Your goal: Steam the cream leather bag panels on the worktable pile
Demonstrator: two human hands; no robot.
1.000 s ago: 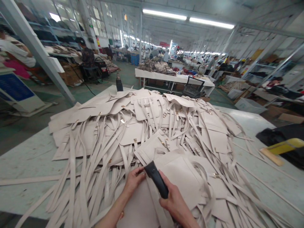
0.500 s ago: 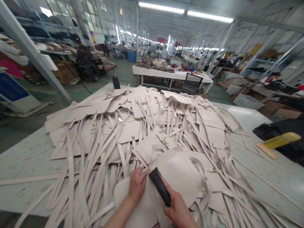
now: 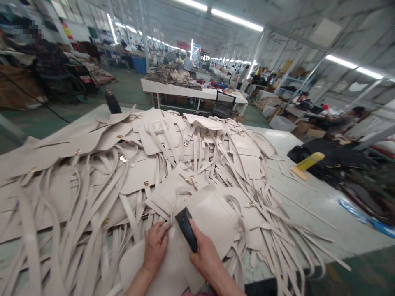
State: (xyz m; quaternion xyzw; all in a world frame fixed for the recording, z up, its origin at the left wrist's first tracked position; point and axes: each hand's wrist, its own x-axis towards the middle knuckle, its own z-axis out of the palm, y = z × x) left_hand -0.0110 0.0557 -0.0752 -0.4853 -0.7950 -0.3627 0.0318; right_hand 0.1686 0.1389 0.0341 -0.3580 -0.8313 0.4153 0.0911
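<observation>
My right hand (image 3: 203, 255) is wrapped round a black hand-held tool (image 3: 185, 230) with a broad, blunt end, its exact kind unclear. The tool slants over a beige leather-like bag (image 3: 212, 222), its end close to the bag's upper left edge. My left hand (image 3: 156, 242) is just left of the tool, fingers bent and closed on the edge of the beige bag material. Under both hands lies a smooth beige panel (image 3: 135, 263). Around them spreads a heap of similar beige bags (image 3: 138, 168) with long straps (image 3: 83, 213) and small gold-coloured clasps.
A dark tool with a ribbed metal nozzle (image 3: 112, 102) stands at the table's far left. A yellow-handled tool (image 3: 308, 162) lies near black material (image 3: 339, 160) on the right. Beyond are another loaded table (image 3: 185, 91), a black chair (image 3: 224, 105) and people at work.
The view has turned right, so the heap and hands appear further left. My hands keep nearly the same places on the bag, with the black tool still held.
</observation>
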